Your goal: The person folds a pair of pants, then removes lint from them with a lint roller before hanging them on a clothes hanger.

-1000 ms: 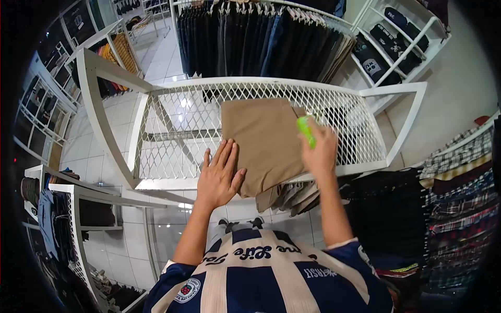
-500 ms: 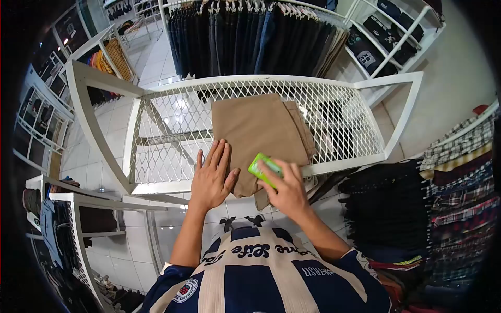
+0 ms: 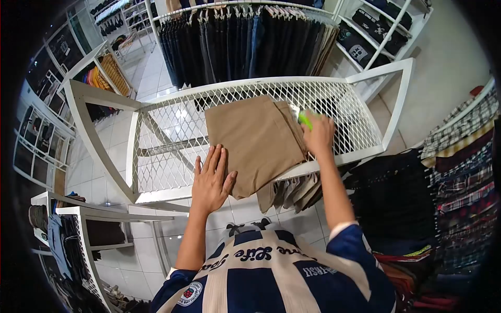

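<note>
A pair of folded tan trousers [image 3: 250, 141] lies on the white mesh rack top [image 3: 169, 169], its lower end reaching past the front edge. My left hand [image 3: 210, 180] rests flat on the cloth's left side, fingers stretched out. At the right edge of the trousers, my right hand [image 3: 319, 134] is closed around a small bright green flat object [image 3: 306, 121]; my fingers cover most of it, and I cannot tell its kind. Beside it a white tag [image 3: 295, 111] pokes out by the waistband.
Jeans hang in a dense row [image 3: 245, 44] behind the rack. More trousers [image 3: 297, 192] hang beneath its front edge. Checked shirts [image 3: 464, 172] hang at the right, next to dark garments [image 3: 394, 198]. A shelf with folded clothes [image 3: 62, 240] stands at the lower left.
My right hand has moved right and away from me with the green object, from the middle of the trousers to their right edge. My left hand has stayed on the cloth.
</note>
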Demonstrator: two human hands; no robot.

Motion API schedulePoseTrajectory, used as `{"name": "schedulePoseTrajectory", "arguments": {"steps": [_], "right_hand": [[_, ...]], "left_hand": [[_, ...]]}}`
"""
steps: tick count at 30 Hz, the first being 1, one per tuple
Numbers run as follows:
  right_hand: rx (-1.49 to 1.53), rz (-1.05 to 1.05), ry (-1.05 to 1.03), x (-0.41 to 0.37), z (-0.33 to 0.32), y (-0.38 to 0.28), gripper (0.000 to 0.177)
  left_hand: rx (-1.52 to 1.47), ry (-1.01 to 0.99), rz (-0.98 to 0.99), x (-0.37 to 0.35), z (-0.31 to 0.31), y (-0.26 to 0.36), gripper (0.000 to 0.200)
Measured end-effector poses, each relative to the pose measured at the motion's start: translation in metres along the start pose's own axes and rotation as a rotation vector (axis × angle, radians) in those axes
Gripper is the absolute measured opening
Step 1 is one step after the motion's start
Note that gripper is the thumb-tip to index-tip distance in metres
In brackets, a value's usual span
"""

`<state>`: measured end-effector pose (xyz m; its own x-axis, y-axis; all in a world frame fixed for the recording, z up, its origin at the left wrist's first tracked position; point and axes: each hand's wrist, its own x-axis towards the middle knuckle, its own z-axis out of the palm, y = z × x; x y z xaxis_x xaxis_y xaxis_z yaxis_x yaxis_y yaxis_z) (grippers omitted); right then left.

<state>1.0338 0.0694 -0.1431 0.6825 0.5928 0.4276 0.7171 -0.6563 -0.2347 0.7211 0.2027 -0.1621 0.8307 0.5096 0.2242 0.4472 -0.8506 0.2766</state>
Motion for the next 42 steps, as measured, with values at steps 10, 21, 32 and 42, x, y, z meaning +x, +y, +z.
{"name": "schedulePoseTrajectory", "arguments": {"steps": [10, 21, 32, 42], "right_hand": [[0.096, 0.018, 0.045, 0.074, 0.037, -0.001, 0.039], [0.208, -0.063, 0.081, 0.043, 0.011, -0.017, 0.038], [0.183, -0.035, 0.07, -0.012, -0.013, -0.009, 0.045], [0.118, 0.071, 0.135, -0.04, -0.015, 0.032, 0.051]], "left_hand": [[-0.021, 0.033, 0.025, 0.0, 0.001, -0.004, 0.067], [0.006, 0.008, 0.015, -0.003, 0.001, -0.005, 0.067], [-0.022, 0.008, 0.013, 0.001, -0.005, 0.002, 0.067], [-0.019, -0.018, 0.001, -0.001, 0.0, -0.002, 0.068]]}}
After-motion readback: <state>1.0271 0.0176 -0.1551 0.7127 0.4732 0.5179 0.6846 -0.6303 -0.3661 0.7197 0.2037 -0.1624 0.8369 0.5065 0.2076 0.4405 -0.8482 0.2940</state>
